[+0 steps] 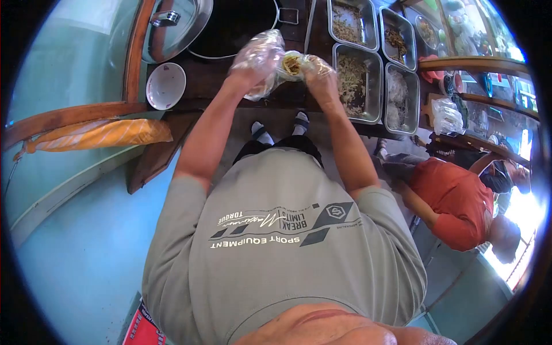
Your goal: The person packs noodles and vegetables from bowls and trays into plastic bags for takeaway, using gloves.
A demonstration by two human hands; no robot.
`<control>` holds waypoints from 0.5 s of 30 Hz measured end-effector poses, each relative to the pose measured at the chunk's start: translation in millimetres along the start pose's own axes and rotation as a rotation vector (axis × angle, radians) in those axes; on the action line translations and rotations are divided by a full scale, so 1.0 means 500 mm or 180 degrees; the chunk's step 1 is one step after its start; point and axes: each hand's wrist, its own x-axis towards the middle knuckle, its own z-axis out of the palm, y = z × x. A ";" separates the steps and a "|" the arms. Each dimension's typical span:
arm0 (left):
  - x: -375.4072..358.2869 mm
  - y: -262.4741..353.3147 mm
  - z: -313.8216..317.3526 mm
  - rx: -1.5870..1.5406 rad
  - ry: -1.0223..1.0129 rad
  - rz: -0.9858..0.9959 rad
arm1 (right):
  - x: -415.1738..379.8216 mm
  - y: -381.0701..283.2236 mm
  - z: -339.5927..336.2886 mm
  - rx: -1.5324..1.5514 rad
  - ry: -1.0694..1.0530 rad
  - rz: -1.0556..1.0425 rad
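Note:
Both of my hands wear clear plastic gloves and meet at the counter's front edge. Between them is a small pale wrapper (pixel 291 64) with yellowish-brown shredded filling in its open top. My left hand (pixel 257 62) closes on its left side, with loose clear plastic hanging below. On the right side, my right hand (pixel 319 73) grips the wrapper's edge with bent fingers. The gloves' glare hides the exact finger positions. Just right of my right hand stands a metal tray (pixel 380 86) of pale shredded food.
Behind my left hand is a large dark pot (pixel 233 26), with a glass lid (pixel 192 29) and a white bowl (pixel 165 86) to its left. More food trays (pixel 415 103) stand at right. An orange cloth (pixel 103 133) hangs left. A person in red (pixel 451 201) is at right.

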 end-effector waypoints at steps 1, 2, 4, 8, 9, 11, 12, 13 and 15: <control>0.024 0.017 0.024 -0.0159 -0.0040 -0.0084 | -0.002 0.007 0.019 -0.0190 0.0186 -0.0095; 0.052 0.014 0.055 -0.0316 -0.0086 -0.0167 | 0.000 0.019 0.031 -0.0071 0.0160 0.0144; 0.104 -0.035 0.119 -0.0393 -0.0150 0.0116 | 0.002 0.021 0.035 0.0179 0.0107 0.0649; 0.107 0.008 0.078 -0.0531 -0.0234 0.0320 | 0.004 0.006 -0.003 0.0585 0.0441 0.0470; 0.103 0.020 0.065 -0.0567 -0.0194 0.0369 | -0.002 0.004 -0.007 0.0646 0.0628 0.0324; 0.107 0.019 0.073 -0.0538 -0.0240 0.0415 | -0.001 0.020 -0.001 0.0372 0.0500 0.0325; 0.104 0.018 0.073 -0.0523 -0.0263 0.0422 | -0.001 0.027 0.004 0.0244 0.0421 0.0323; 0.104 0.013 0.069 -0.0481 -0.0310 0.0391 | -0.001 0.034 0.008 0.0341 0.0336 0.0364; 0.090 -0.004 0.033 -0.0463 0.0012 0.0401 | 0.002 0.015 -0.003 0.0484 0.0585 0.0250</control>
